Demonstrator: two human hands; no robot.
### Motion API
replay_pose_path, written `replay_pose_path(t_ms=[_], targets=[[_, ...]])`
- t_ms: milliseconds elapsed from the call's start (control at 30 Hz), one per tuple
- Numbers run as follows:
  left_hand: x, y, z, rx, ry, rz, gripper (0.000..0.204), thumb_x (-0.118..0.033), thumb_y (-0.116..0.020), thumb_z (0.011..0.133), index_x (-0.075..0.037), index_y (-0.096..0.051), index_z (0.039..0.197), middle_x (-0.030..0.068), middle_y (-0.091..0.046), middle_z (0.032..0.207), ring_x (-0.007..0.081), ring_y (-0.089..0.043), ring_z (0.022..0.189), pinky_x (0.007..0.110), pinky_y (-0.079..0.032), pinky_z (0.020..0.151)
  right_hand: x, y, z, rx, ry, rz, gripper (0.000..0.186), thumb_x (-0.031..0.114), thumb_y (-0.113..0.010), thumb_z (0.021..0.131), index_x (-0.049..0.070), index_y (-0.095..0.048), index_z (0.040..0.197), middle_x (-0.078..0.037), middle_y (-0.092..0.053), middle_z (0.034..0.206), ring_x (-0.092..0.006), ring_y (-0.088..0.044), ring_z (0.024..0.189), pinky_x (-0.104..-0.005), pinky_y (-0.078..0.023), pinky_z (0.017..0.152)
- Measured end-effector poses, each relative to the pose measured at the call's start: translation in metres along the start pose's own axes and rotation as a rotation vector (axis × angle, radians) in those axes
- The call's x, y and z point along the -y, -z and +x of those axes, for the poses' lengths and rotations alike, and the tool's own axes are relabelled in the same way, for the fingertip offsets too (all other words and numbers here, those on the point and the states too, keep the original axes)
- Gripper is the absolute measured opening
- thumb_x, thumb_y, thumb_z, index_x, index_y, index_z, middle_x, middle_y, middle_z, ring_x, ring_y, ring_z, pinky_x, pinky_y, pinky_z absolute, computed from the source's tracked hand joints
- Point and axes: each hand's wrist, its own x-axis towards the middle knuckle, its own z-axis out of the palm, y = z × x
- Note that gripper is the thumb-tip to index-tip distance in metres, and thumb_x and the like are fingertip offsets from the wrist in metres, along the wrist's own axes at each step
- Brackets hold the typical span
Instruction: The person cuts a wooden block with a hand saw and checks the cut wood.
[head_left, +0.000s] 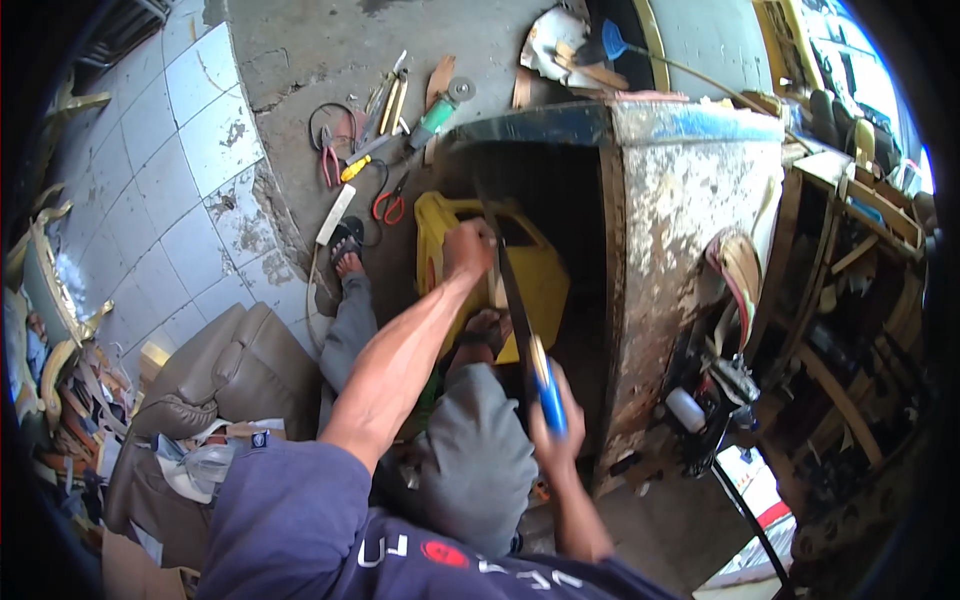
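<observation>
Over a yellow container [543,288], contents unclear, the right hand [563,420] grips a blue-handled saw [519,300], the left hand [470,249] closed, hold unclear.

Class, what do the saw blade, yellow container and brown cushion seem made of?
Saw blade: probably dull, dark metal, being thin and straight. Yellow container: likely smooth plastic, with rounded, evenly coloured walls. Brown cushion: perhaps leather or imitation, softly shiny and seamed.
</observation>
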Motion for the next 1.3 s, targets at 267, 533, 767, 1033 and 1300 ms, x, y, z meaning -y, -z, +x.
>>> replay_pose_path(t_ms=[267, 533, 767, 1033, 1300], targets=[[-0.03, -0.013, -0.009, 0.084, 0.007, -0.018, 0.008, -0.003, -0.07, 0.079, -0.007, -0.075, 0.085, 0.0199, -0.072, 0.083, 0.0353, -0.073, 0.082, 0.043, -0.057, 0.076, -0.023, -0.041, 0.094, -0.091, -0.047, 0.111, 0.048, 0.009, -0.065, 0.086, 0.005, -0.062, 0.133, -0.019, -0.07, 0.083, -0.0197, -0.069, 0.073, -0.0351, -0.055, 0.071], [-0.008, 0.002, 0.007, 0.039, 0.014, -0.035, 0.005, -0.006, -0.072, 0.079, -0.006, -0.075, 0.083, 0.019, -0.072, 0.08, 0.0339, -0.073, 0.078, 0.043, -0.057, 0.072, 0.005, 0.036, -0.073, -0.02, -0.074, 0.008, 0.056, -0.003, -0.055, 0.079, -0.006, -0.058, 0.135, -0.021, -0.072, 0.119, -0.0252, -0.072, 0.109, -0.0321, -0.052, 0.097], [-0.012, -0.009, 0.0, -0.002, -0.07, -0.032, 0.005, -0.006, -0.072, 0.082, -0.006, -0.075, 0.086, 0.0168, -0.073, 0.08, 0.0293, -0.074, 0.077, 0.039, -0.055, 0.069, -0.034, -0.046, 0.091, -0.125, 0.015, 0.193, 0.054, 0.001, -0.059, 0.079, 0.0, -0.062, 0.133, -0.015, -0.073, 0.101, -0.0137, -0.069, 0.089, -0.0292, -0.055, 0.08], [0.064, -0.014, -0.026, -0.032, -0.104, -0.01, 0.032, -0.019, -0.073, 0.085, 0.001, -0.069, 0.11, 0.0201, -0.073, 0.1, 0.0341, -0.072, 0.097, 0.041, -0.056, 0.083, -0.012, -0.058, 0.095, -0.113, 0.005, 0.185, 0.059, 0.003, -0.06, 0.077, 0.0, -0.06, 0.137, -0.009, -0.071, 0.1, -0.0089, -0.064, 0.086, -0.0249, -0.053, 0.078], [0.032, -0.032, -0.041, 0.245, -0.044, -0.035, 0.072, -0.035, -0.086, 0.071, 0.001, -0.061, 0.129, 0.026, -0.07, 0.115, 0.0403, -0.067, 0.111, 0.047, -0.051, 0.098, 0.031, -0.007, 0.051, -0.112, -0.105, 0.141, 0.062, 0.007, -0.065, 0.078, 0.002, -0.058, 0.139, -0.012, -0.075, 0.089, -0.0099, -0.069, 0.071, -0.0268, -0.055, 0.069]])
